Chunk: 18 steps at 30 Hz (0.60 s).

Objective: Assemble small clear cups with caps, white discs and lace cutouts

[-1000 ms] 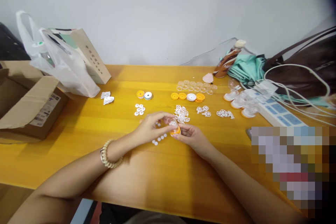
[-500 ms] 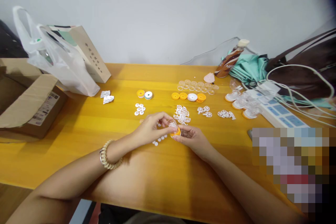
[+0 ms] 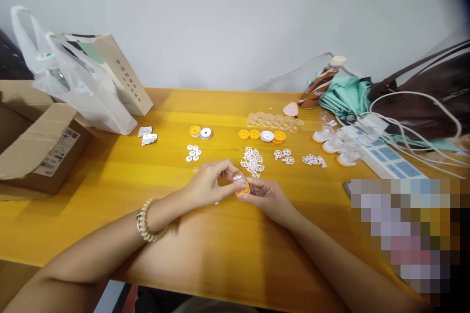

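Between both hands is a small clear-domed capsule with an orange base (image 3: 246, 189) and white parts inside. My left hand (image 3: 216, 182) is closed around its clear side, thumb across the front. The fingertips of my right hand (image 3: 270, 197) pinch the orange base from the right. Just beyond the hands lies a pile of white openwork plastic pieces (image 3: 252, 160). Small white discs (image 3: 193, 153) sit to the left of it. Behind stand a row of orange and white round bases (image 3: 254, 134) and rows of clear domes (image 3: 273, 120). My fingers partly hide the capsule.
Finished-looking clear domes on orange bases (image 3: 336, 144) stand at right by a power strip (image 3: 394, 159) with white cables. A brown bottle (image 3: 317, 87) leans near a green umbrella (image 3: 347, 97). At left are a cardboard box (image 3: 60, 156), a white plastic bag (image 3: 99, 100) and foil scraps (image 3: 149, 137).
My hands keep hold of the capsule and have shifted slightly. The left hand now covers most of the small white discs seen beneath it before. The whole view has moved a little.
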Motion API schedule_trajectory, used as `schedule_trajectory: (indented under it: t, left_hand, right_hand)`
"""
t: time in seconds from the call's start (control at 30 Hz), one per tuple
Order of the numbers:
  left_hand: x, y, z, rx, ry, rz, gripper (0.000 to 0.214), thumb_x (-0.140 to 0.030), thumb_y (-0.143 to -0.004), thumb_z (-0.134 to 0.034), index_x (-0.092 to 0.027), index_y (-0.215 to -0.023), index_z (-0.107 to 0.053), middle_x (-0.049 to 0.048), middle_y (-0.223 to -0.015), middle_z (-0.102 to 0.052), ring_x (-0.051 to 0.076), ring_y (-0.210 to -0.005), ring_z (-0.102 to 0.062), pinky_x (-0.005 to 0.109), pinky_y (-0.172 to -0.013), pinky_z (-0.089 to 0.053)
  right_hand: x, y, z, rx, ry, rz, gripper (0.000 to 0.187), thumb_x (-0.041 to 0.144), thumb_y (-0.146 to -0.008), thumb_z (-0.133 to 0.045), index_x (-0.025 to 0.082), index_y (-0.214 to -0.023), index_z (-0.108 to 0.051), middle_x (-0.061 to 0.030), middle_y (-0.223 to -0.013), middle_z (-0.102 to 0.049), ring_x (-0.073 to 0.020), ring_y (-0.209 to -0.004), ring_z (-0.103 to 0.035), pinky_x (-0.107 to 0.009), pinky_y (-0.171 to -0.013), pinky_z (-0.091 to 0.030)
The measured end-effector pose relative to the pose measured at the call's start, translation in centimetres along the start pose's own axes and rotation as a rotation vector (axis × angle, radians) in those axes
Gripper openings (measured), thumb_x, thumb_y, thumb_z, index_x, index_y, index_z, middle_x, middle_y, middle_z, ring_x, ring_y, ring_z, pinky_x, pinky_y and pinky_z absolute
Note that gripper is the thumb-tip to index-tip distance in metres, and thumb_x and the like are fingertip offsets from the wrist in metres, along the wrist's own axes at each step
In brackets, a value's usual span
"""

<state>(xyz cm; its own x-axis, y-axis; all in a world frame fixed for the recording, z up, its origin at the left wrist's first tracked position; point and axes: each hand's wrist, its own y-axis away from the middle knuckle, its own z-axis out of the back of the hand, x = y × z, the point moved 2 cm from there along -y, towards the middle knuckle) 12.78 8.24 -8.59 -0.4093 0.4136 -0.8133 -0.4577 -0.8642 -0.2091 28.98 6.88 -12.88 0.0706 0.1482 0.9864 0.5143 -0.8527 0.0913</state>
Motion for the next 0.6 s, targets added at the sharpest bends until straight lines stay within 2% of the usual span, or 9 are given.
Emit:
schedule_trajectory:
  t: [0.2,0.47,0.53,0.6]
  left_hand:
    - [-0.07,-0.55,0.68,0.145,0.066,-0.115,0.023,-0.031,-0.081,-0.057,-0.017,-0.099,-0.057,0.0049,-0.091,-0.062,0.013,-0.082,-0.056,0.027,-0.075,-0.045]
    - [-0.49,-0.86,1.13,0.326,0.175,-0.153,0.036,-0.019,-0.087,-0.045,-0.025,-0.122,-0.048,0.0074,-0.114,-0.055,0.017,-0.104,-0.052,0.034,-0.090,-0.041]
    - [-0.55,-0.84,1.03,0.294,0.150,-0.158,0.037,-0.022,-0.085,-0.051,-0.025,-0.121,-0.049,0.0082,-0.115,-0.053,0.018,-0.105,-0.050,0.034,-0.090,-0.041]
    - [-0.47,-0.82,0.88,0.184,0.088,-0.147,0.031,-0.026,-0.081,-0.057,-0.022,-0.112,-0.055,0.0076,-0.105,-0.055,0.017,-0.096,-0.053,0.032,-0.084,-0.043]
  right_hand:
    - [0.27,0.05,0.21,0.020,0.016,-0.022,0.020,0.031,-0.070,-0.068,0.018,-0.086,-0.067,0.0012,-0.078,-0.062,-0.0132,-0.074,-0.053,-0.027,-0.072,-0.040]
    - [0.35,-0.05,0.31,0.005,-0.031,-0.015,0.026,0.033,-0.070,-0.068,0.020,-0.093,-0.067,-0.0010,-0.089,-0.066,-0.0170,-0.084,-0.058,-0.031,-0.080,-0.043]
    - [0.31,-0.12,0.26,0.003,-0.036,-0.005,0.027,0.034,-0.070,-0.068,0.019,-0.093,-0.066,-0.0011,-0.088,-0.066,-0.0165,-0.081,-0.058,-0.030,-0.078,-0.043]
    - [0.16,-0.18,0.21,0.011,-0.035,0.004,0.026,0.033,-0.070,-0.068,0.019,-0.092,-0.066,-0.0001,-0.084,-0.065,-0.0146,-0.077,-0.058,-0.029,-0.076,-0.044]
